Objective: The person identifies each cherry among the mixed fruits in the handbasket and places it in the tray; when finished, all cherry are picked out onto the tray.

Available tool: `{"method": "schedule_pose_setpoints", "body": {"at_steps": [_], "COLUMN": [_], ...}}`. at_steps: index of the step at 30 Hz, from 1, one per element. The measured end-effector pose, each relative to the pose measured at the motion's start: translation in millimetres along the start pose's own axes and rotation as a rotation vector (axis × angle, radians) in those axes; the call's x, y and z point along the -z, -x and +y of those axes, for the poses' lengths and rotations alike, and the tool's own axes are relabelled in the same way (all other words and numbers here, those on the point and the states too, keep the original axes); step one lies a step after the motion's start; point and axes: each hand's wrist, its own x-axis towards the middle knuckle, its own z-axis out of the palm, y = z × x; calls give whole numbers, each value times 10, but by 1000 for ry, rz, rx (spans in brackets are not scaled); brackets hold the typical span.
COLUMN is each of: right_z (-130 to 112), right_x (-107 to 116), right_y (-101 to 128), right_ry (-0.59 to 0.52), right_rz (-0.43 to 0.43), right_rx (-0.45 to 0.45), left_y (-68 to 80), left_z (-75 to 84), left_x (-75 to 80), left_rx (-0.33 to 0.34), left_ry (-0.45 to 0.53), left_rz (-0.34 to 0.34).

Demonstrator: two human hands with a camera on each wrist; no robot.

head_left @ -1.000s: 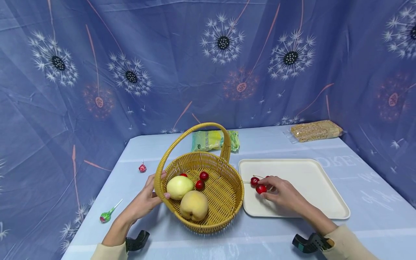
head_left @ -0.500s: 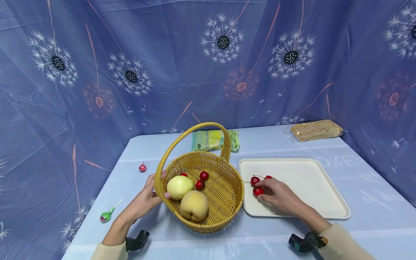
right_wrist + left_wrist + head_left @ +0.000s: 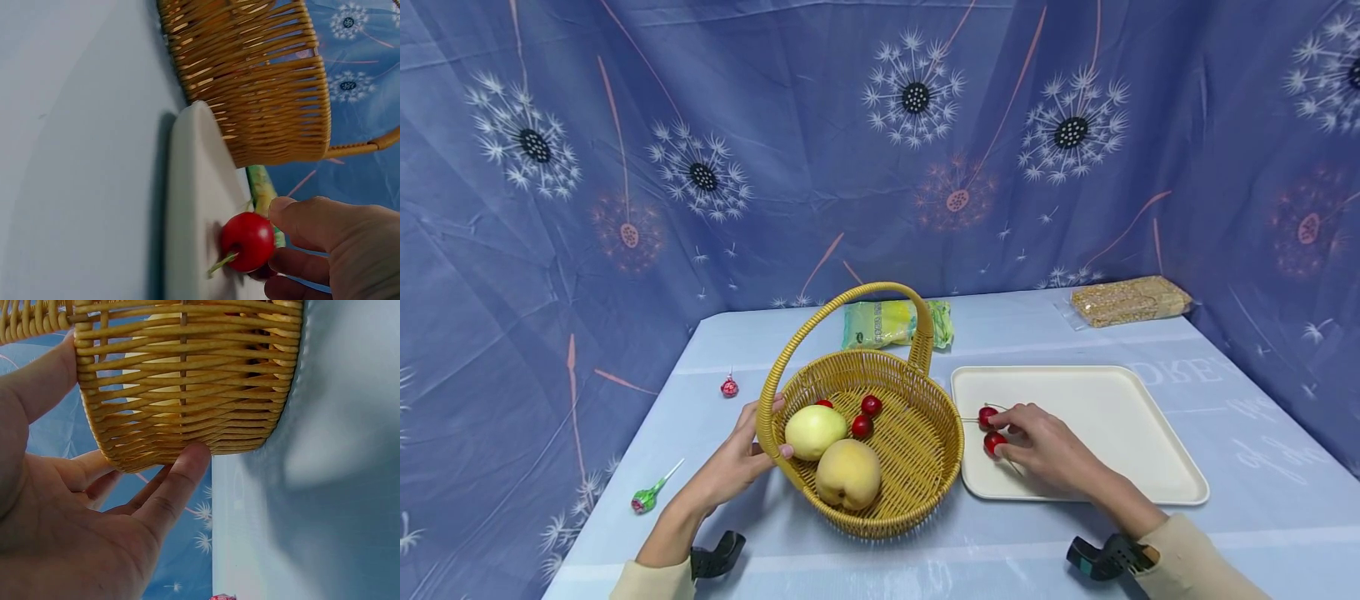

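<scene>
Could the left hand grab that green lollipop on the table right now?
Probably not at this moment: the left hand grips the basket. If it let go, though, the way looks free, since the green lollipop lies uncovered on the table, to the left of that hand.

Woven like wicker, ribbed and lightly glossy on the basket [image 3: 921, 425]; smooth and matt across the tray [image 3: 1138, 437]; shiny-skinned on the cherries [image 3: 248, 242]; matt on the peach [image 3: 848, 475].

Glossy red on the round stemmed cherries [image 3: 991, 443], cream on the flat rectangular tray [image 3: 1105, 425], both at right. Golden over the round wicker basket [image 3: 913, 450], left. Blue across the far fabric backdrop [image 3: 820, 167], printed with white and coral dandelions [image 3: 915, 98].
</scene>
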Motion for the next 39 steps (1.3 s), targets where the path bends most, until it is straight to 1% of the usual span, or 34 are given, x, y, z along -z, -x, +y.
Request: {"method": "schedule_pose_setpoints", "body": {"at_steps": [4, 11, 14, 26, 28, 33, 39], "right_z": [-83, -290, -398, -865, -922, -1047, -1152], "right_x": [64, 215, 267, 279, 262, 197, 75], "right_y": [-60, -263, -347, -670, -740, -909, -1089], "right_ry": [-24, 16, 23, 30, 39, 64, 92], "right_rz": [26, 80, 79, -6, -19, -73, -133], "right_rx": [22, 166, 197, 332, 355, 375, 406], "left_y": [-2, -5, -6, -7, -8, -9, -4], "left_z": [1, 3, 4, -8, -15, -25, -26], "left_x": [-3, -6, -5, 2, 3, 2, -2], "left_rx": [4, 5, 8, -8, -14, -26, -25], "left_ry": [2, 3, 3, -3, -6, -4, 3], "left_rz": [2, 6, 5, 6, 7, 11, 12]}}
